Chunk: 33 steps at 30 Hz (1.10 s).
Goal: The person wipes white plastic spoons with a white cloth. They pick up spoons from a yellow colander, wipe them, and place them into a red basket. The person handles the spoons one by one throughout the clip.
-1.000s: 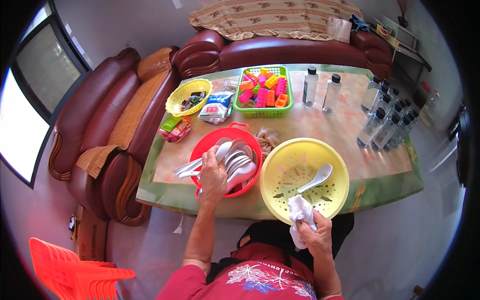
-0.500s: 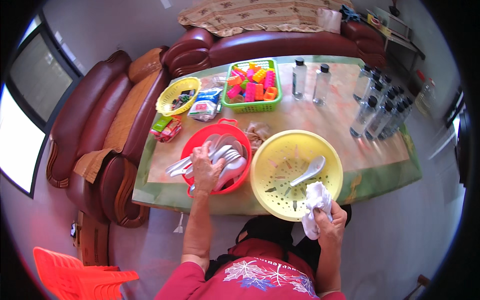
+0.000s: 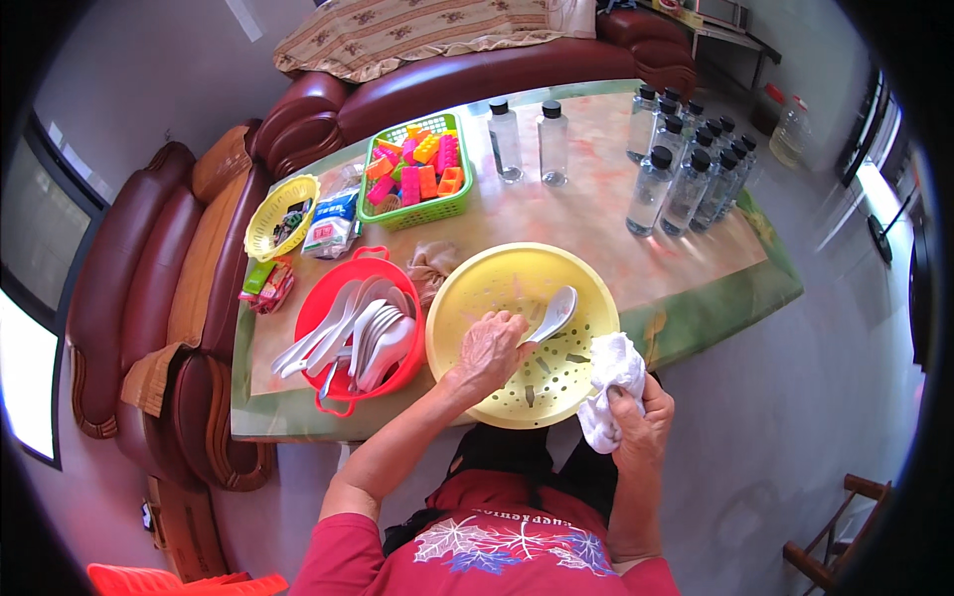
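Note:
My left hand [image 3: 491, 354] reaches into the yellow colander [image 3: 463, 288], its thumb and fingers closed at the handle end of a white spoon [image 3: 556, 312]. The spoon's bowl points away to the far right, and the hand hides the end of the handle. A bunched white cloth [image 3: 615, 370] is in my right hand [image 3: 643, 422], held at the colander's near right rim. Left of the colander stands a red basket [image 3: 405, 368], holding several white spoons [image 3: 328, 333] and forks [image 3: 372, 320] with their handles leaning over the left rim.
A beige cloth [image 3: 433, 266] lies between the baskets. Behind are a green basket of toy blocks [image 3: 427, 210], a yellow basket [image 3: 260, 230], a blue-and-white packet [image 3: 332, 221] and small red packets [image 3: 268, 286]. Several clear bottles [image 3: 651, 189] with black caps stand far right on the table [image 3: 696, 298].
My left hand has left the red basket and moved right into the colander, onto the spoon's handle. The right hand still holds the cloth. The whole view has shifted and turned.

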Each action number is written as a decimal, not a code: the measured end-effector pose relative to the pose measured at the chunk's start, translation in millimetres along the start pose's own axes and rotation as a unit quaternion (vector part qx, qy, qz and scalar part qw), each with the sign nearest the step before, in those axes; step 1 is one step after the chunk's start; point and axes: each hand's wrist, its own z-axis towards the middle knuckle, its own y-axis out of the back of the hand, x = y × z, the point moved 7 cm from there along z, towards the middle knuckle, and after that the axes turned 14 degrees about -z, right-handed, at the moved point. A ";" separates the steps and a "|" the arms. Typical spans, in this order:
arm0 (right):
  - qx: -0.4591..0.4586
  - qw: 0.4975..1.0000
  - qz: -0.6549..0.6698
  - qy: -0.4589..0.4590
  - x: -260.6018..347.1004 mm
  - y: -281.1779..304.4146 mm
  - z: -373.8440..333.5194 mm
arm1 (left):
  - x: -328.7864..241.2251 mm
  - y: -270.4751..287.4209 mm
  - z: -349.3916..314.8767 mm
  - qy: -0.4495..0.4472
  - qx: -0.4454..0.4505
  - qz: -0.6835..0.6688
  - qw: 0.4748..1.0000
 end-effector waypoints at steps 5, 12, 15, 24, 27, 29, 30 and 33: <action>-0.003 1.000 0.018 0.002 -2.7 7.5 -1.2 | 16.3 -25.1 16.1 0.010 0.031 0.012 0.999; 0.001 1.000 0.005 0.010 -4.6 14.2 -1.3 | 34.2 -32.4 18.9 0.147 0.088 -0.090 0.981; 0.000 1.000 0.003 0.010 -5.4 12.8 -1.9 | 37.1 -31.5 19.3 0.184 0.123 -0.083 0.972; -0.003 1.000 -0.002 0.013 -4.8 12.5 -4.9 | 42.2 -30.1 11.1 0.194 0.168 -0.272 0.927; -0.004 1.000 0.002 0.007 -4.1 9.6 -6.2 | 44.9 -26.5 4.1 0.232 0.151 -0.358 0.892; -0.010 1.000 0.001 0.007 -3.7 9.6 -7.1 | 43.2 -16.6 0.0 0.217 0.084 -0.357 0.905; -0.012 1.000 -0.003 0.011 -3.9 10.0 -7.0 | 40.9 -10.1 -2.5 0.180 0.041 -0.335 0.924; -0.011 1.000 -0.008 0.018 -5.0 11.7 -6.7 | 19.2 16.9 -8.5 0.057 -0.062 -0.188 0.979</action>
